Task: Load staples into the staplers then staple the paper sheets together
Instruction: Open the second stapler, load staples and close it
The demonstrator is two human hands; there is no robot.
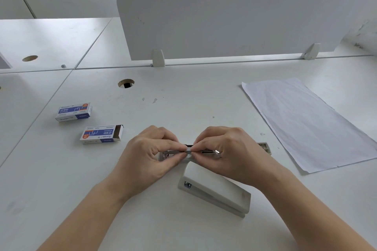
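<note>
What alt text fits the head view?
The left hand and right hand pinch what looks like a staple strip over an open stapler on a desk. A closed stapler lies nearer; staple boxes left, paper sheets right.

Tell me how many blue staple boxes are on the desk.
2: a closed box at far left, and an open-ended box nearer the camera, just right of it.

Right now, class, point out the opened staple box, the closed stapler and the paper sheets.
opened staple box (98,133): head view, printed top face.
closed stapler (216,185): head view, top cover.
paper sheets (306,122): head view, middle of sheet.
</note>
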